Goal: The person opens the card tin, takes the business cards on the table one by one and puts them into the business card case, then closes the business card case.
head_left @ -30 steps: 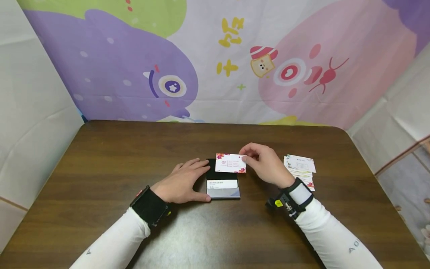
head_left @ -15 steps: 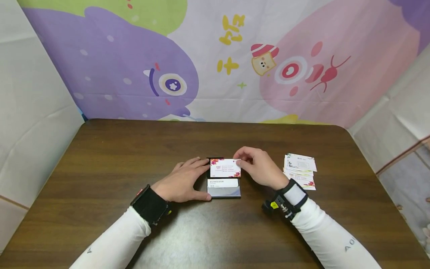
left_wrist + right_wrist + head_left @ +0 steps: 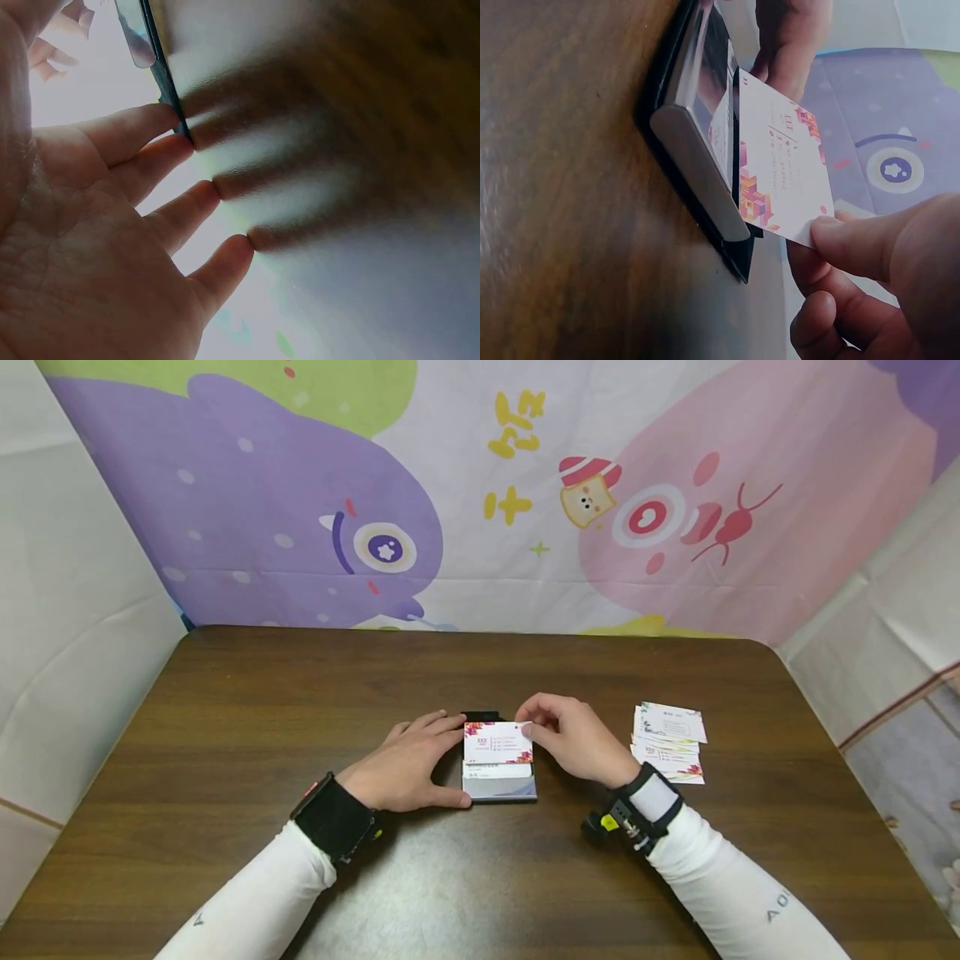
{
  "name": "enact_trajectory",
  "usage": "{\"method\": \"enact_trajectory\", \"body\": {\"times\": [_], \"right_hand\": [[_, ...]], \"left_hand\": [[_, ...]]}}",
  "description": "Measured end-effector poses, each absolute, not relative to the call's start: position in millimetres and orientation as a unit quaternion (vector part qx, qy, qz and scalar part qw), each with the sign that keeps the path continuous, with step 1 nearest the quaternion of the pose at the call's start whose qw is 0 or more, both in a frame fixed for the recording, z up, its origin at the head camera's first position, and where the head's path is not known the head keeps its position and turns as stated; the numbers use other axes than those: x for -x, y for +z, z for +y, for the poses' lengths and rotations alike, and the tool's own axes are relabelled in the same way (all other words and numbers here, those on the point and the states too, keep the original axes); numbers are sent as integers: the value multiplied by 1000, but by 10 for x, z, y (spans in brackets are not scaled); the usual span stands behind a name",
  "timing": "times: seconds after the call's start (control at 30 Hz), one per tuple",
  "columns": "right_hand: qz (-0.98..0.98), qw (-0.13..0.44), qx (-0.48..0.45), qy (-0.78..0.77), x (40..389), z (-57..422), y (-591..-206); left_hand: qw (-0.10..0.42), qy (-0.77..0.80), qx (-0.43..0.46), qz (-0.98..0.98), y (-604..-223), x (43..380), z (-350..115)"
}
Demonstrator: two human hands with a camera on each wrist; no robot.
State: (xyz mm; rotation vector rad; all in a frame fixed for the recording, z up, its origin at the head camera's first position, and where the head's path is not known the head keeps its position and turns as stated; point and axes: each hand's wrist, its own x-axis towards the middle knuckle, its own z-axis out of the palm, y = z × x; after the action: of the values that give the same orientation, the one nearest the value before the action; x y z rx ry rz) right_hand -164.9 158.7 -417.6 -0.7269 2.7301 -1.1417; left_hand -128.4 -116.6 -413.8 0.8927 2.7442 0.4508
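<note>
A black business card holder (image 3: 500,791) with a silvery front lies on the table, a white card (image 3: 498,771) showing inside it. My left hand (image 3: 408,766) rests at its left side, fingers spread; in the left wrist view, fingertips (image 3: 174,120) touch the dark edge of the holder. Between thumb and fingers, my right hand (image 3: 581,739) pinches the right end of a floral business card (image 3: 497,743). In the right wrist view, this card (image 3: 784,161) tilts up, its lower edge right at the holder's opening (image 3: 735,150).
Several business cards (image 3: 670,743) lie in an overlapping pile to the right, on the brown wooden table (image 3: 300,693). A cartoon-printed cloth (image 3: 510,568) hangs behind the table. A camera is strapped to the right wrist (image 3: 626,822).
My right hand has brought the floral card left and toward the body, from above the holder's back down to its opening. My left hand has stayed in place.
</note>
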Motion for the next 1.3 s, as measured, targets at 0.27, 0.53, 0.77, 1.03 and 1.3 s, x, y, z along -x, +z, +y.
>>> {"method": "enact_trajectory", "body": {"times": [0.27, 0.53, 0.77, 1.03, 1.3], "right_hand": [[898, 70, 239, -363, 1604, 1576, -4185], [907, 90, 228, -342, 1566, 1561, -4174], [908, 100, 232, -334, 1529, 1533, -4153], [906, 98, 253, -324, 1517, 1526, -4170], [907, 77, 280, -304, 1494, 1539, -4210]], "left_hand": [[104, 159, -307, 933, -4140, 1286, -1174], [107, 166, -317, 928, -4137, 1327, -1205], [113, 164, -321, 926, -4102, 1359, -1233], [115, 164, -321, 926, -4088, 1360, -1241], [105, 161, -324, 926, -4122, 1347, -1231]]}}
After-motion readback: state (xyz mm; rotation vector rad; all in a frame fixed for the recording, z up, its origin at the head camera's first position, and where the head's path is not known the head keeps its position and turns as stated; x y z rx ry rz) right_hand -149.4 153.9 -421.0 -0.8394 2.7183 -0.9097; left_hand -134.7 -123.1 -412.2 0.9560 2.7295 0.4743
